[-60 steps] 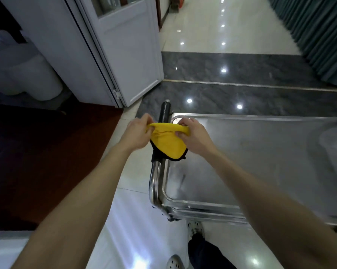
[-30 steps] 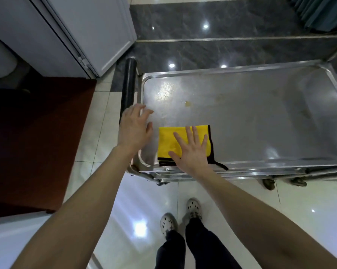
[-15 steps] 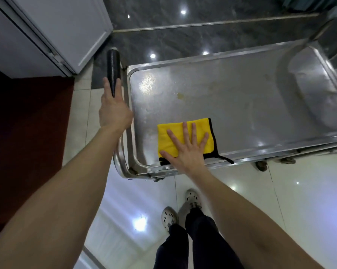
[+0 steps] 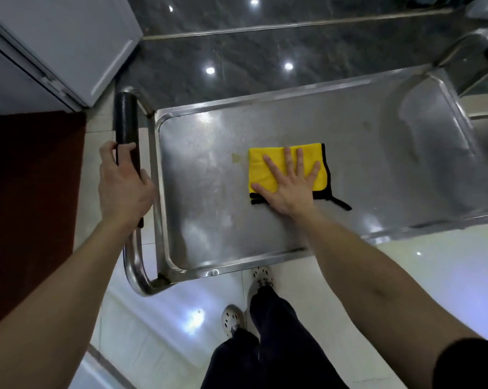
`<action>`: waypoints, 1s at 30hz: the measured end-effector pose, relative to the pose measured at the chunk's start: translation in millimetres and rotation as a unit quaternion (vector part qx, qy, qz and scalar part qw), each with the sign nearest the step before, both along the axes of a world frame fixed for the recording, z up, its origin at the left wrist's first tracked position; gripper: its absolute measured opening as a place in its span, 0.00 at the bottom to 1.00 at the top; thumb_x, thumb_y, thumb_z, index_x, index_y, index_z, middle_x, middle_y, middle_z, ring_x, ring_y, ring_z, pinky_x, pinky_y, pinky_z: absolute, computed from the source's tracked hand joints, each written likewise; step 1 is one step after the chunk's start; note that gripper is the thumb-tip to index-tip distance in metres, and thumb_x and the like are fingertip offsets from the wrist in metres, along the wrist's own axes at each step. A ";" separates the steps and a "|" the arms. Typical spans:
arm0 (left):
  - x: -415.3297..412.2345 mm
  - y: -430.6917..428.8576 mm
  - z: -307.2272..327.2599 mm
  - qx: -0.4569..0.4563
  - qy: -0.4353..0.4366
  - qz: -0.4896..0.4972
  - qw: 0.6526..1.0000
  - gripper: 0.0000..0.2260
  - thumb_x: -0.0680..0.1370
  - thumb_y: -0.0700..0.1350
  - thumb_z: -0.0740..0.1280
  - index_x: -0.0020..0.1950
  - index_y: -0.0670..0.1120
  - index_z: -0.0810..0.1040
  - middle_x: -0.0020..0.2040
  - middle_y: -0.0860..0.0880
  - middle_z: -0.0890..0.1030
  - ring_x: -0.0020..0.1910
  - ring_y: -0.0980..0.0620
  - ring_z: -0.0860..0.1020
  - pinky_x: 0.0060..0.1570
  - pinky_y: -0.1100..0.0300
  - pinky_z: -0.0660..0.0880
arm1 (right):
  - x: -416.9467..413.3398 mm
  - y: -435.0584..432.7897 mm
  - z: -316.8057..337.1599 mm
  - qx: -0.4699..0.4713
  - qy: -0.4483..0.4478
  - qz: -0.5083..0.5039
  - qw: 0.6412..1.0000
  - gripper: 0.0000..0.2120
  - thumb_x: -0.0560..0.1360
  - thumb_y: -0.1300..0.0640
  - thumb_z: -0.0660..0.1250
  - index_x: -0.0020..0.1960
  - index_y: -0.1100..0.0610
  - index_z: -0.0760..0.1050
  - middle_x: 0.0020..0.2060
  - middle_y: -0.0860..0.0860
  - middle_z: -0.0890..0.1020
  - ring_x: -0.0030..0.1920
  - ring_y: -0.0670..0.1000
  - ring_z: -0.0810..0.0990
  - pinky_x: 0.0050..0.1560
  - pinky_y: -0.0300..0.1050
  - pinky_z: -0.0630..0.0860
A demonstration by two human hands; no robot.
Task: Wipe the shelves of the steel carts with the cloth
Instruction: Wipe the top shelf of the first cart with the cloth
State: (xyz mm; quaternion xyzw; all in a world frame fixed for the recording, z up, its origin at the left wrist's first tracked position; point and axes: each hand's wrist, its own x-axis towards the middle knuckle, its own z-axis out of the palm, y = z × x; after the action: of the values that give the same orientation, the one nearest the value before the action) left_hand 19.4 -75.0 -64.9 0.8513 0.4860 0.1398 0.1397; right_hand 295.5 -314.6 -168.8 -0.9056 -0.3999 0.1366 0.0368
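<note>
A steel cart's top shelf (image 4: 209, 214) fills the middle of the view, with a raised rim all round. A folded yellow cloth (image 4: 261, 168) with a black edge lies flat near the shelf's middle. My right hand (image 4: 290, 186) presses on the cloth with straight, spread fingers. A small yellowish stain (image 4: 237, 157) sits just left of the cloth. My left hand (image 4: 122, 183) grips the black padded handle (image 4: 125, 119) at the cart's left end.
A white door (image 4: 68, 37) stands open at the upper left beside a dark red mat (image 4: 26, 192). Dark marble floor (image 4: 237, 46) lies beyond the cart and glossy white tiles below it. My feet (image 4: 245, 299) stand by the cart's near edge. More steel shows at the far right (image 4: 484, 130).
My right hand has slid the cloth from the shelf's near left corner toward its middle. My left hand has left the cloth and closed round the black handle.
</note>
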 end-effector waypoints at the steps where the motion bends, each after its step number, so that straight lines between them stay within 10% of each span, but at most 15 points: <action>1: 0.2 -0.6 -0.4 -0.001 0.000 0.004 1.000 0.24 0.80 0.43 0.69 0.75 0.51 0.66 0.79 0.47 0.62 0.62 0.36 0.78 0.60 0.37 0.80 | 14.3 15.3 -0.2 0.001 -0.001 -0.001 1.000 0.43 0.76 0.18 0.51 0.85 0.31 0.45 0.87 0.52 0.39 0.86 0.61 0.34 0.77 0.81 0.39; 15: -1.3 -0.2 -4.7 0.010 -0.007 0.021 1.000 0.24 0.81 0.41 0.69 0.76 0.50 0.68 0.80 0.48 0.62 0.60 0.40 0.78 0.54 0.42 0.80 | 51.5 204.7 -25.0 0.029 -0.025 0.075 0.996 0.45 0.73 0.15 0.39 0.86 0.32 0.45 0.87 0.56 0.39 0.85 0.66 0.35 0.72 0.85 0.37; 30: 4.5 -3.1 7.4 -0.001 -0.048 0.005 0.999 0.23 0.78 0.39 0.66 0.75 0.47 0.72 0.76 0.41 0.68 0.63 0.37 0.77 0.60 0.41 0.78 | -180.2 12.0 -40.9 0.141 -0.046 0.152 0.977 0.41 0.80 0.22 0.56 0.86 0.41 0.56 0.87 0.60 0.49 0.86 0.69 0.44 0.74 0.85 0.44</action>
State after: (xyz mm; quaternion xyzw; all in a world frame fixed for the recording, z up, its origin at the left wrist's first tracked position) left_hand 23.9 -78.1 -57.5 0.8410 0.4830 0.1810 0.1633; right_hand 115.4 -302.5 -209.7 -0.8251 -0.5497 0.0411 0.1240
